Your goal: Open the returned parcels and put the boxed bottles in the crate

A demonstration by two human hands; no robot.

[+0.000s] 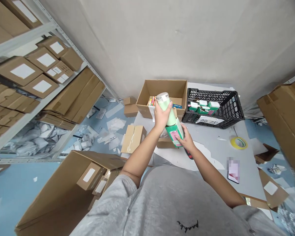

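Observation:
My left hand (162,114) is wrapped round a pale green bottle (166,109) with a white cap, held tilted above the table. Its lower end sits in a green carton (175,132) with a pink and white label. My right hand (185,139) grips that carton from below, fingers closed on it. Both hands hover over the grey table (223,154), in front of an open cardboard box (162,98) with coloured packets inside.
A black plastic crate (215,108) with green and white cartons stands at the table's back right. A yellow tape roll (239,142) and a phone (233,170) lie on the right. Shelves of cardboard boxes (39,75) fill the left; a large open box (71,190) stands below.

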